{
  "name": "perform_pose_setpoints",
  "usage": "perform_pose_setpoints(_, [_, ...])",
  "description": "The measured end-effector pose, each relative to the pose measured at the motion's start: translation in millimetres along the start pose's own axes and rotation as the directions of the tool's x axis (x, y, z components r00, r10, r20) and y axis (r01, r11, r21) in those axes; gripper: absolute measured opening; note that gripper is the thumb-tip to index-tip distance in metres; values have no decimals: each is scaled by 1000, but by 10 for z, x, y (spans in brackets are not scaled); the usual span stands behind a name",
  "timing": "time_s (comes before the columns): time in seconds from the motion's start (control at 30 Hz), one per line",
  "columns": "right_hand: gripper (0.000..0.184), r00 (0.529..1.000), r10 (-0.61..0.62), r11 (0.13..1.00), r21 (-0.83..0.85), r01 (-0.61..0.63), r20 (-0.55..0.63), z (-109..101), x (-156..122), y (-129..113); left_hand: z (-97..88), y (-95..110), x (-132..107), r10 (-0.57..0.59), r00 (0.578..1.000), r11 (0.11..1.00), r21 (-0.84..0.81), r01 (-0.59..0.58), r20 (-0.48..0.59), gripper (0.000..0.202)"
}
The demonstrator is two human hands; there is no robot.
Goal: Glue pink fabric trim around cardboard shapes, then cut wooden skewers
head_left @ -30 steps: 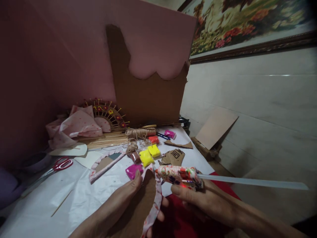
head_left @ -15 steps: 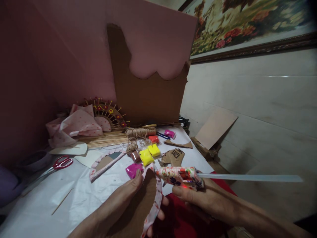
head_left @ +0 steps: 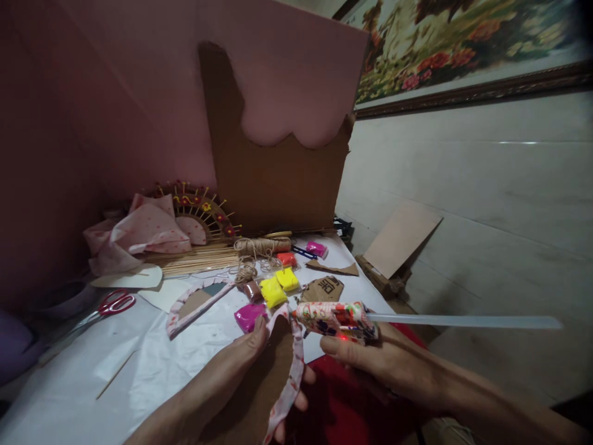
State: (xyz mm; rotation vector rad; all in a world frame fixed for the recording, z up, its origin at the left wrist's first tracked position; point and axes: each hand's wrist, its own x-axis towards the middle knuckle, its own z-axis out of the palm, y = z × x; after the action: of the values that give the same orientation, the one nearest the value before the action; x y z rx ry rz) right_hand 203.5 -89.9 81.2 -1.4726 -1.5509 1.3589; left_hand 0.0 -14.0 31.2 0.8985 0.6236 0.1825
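My left hand grips a curved cardboard piece, thumb on its face and fingers behind the far edge. Pink spotted fabric is folded over the rim of that piece. In my right hand is a hot glue gun with a flowery pattern and a lit red light. A long clear glue stick juts out of its back to the right. The gun's nozzle is at the fabric edge near the top of the piece; whether it touches, I cannot tell.
On the white-covered table lie a fabric-edged half-round piece, red-handled scissors, yellow clay packets, a twine roll and cardboard scraps. A stick-and-cardboard fan and pink cloth are behind; a large cardboard sheet stands at the back.
My right hand has raised the back of the glue gun slightly, so the glue stick sits a little higher. My left hand and the cardboard piece stay nearly still.
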Motion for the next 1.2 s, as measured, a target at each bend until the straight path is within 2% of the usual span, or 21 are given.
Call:
perform_pose_setpoints(0.13, [37,999,-43,997,66,41,33,12,-2,-10,11,16,8,0,1000,1000,-2,0,-7,73])
perform_pose_setpoints(0.33, [28,989,-43,989,149,22,139,25,-15,-7,33,29,-2,9,1000,1000,-21,-9,2,67])
perform_pose_setpoints(0.5, [23,993,-46,990,140,30,112,37,-20,-9,4,7,13,22,1000,1000,-3,-22,2,70])
perform_pose_setpoints(0.63, [26,979,-103,980,186,70,175,82,-1,-28,7,-3,35,23,1000,1000,5,-23,-20,70])
perform_pose_setpoints(0.73, [28,976,-132,979,178,100,176,92,13,-27,46,21,24,23,999,1000,11,-23,-46,67])
perform_pose_setpoints(0.9, [32,991,-59,992,121,44,123,70,14,-6,80,63,-16,29,999,999,-20,-29,-13,65])
perform_pose_setpoints(1.0, [33,988,-39,992,126,20,150,77,5,-22,61,53,-13,35,999,999,-8,-35,7,68])
perform_pose_setpoints(1.2, [28,982,-107,984,157,83,153,116,17,-26,-1,8,13,39,999,999,15,-39,27,68])
